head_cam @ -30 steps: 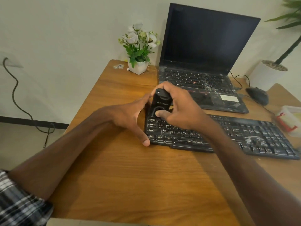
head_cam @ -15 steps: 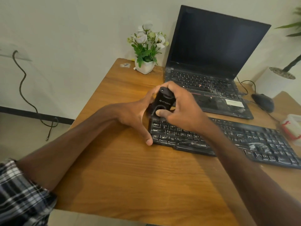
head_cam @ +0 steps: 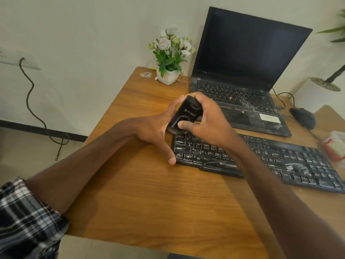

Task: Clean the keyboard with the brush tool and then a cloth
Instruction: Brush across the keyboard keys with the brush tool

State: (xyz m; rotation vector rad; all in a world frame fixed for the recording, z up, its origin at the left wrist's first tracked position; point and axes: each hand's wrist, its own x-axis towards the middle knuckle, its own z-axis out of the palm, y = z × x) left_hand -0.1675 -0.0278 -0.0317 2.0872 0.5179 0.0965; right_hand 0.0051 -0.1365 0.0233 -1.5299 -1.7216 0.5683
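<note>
A: What is laid out, from the largest thing down?

B: A wooden table is seen, with a laptop open at the back and a black keyboard lying near the front edge, dust-streaked across its keys. A small potted flower is set beside the laptop.

A: And the brush tool?

B: The brush tool is held tilted over the keyboard's far left corner, bristles down, apparently touching the edge there. It is judged light and rigid in its body, soft at the bristles; the smooth casing could slip, so the sides are best gripped.

A: How are the hands posed?

B: The right hand is curled round the tool, thumb laid on its front recess. The left hand is braced against the keyboard's left end, thumb stretched down the edge, fingers raised beside the tool; whether it is gripped by them cannot be told.
</note>
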